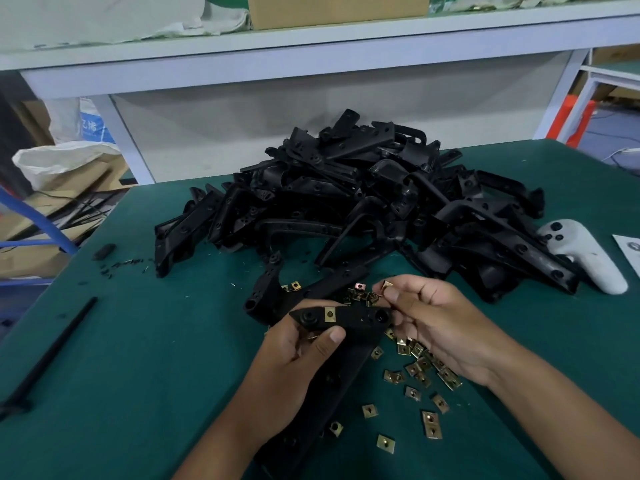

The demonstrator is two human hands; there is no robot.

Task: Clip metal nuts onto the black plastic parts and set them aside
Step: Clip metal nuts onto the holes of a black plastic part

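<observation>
My left hand [298, 355] grips a black plastic part [360, 317] by its near edge, holding it above the green table. One brass clip nut [330, 314] sits clipped on the part's upper face. My right hand [440, 323] pinches a single metal nut [385, 285] between thumb and forefinger, just above the part's right end. Several loose brass nuts [415, 372] lie scattered on the table under and in front of my right hand. A big heap of black plastic parts [363, 199] fills the middle of the table behind my hands.
A white hand-held controller [585, 254] lies at the right beside the heap. A long black strip [52, 351] lies at the left of the green table [138, 341], with small black bits [104, 252] near it. A white shelf frame [311, 60] stands behind.
</observation>
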